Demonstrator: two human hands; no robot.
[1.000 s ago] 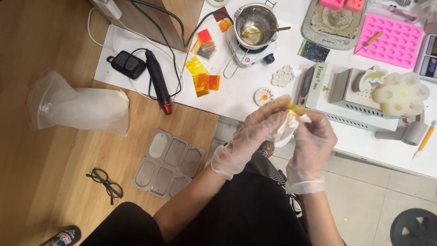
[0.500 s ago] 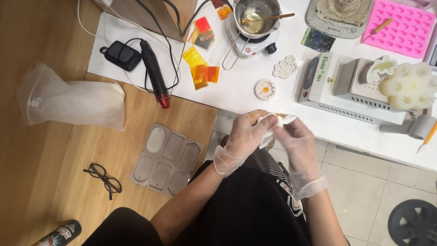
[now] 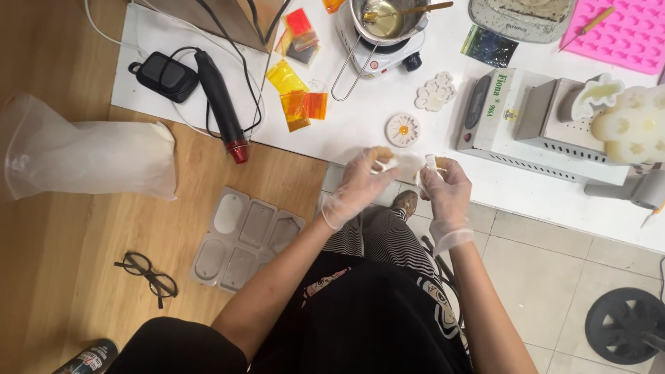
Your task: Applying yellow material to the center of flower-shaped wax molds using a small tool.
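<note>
Hands have parted; white mould [image 3: 409, 165] (stretched) between both hands' fingers [image 3: 377, 161].

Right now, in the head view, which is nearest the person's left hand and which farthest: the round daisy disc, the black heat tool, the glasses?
From the left hand:
1. Daisy disc, on the white table just above and right of the hand.
2. Heat tool, up to the left on the white sheet.
3. Glasses, far down-left on the wooden top.
</note>
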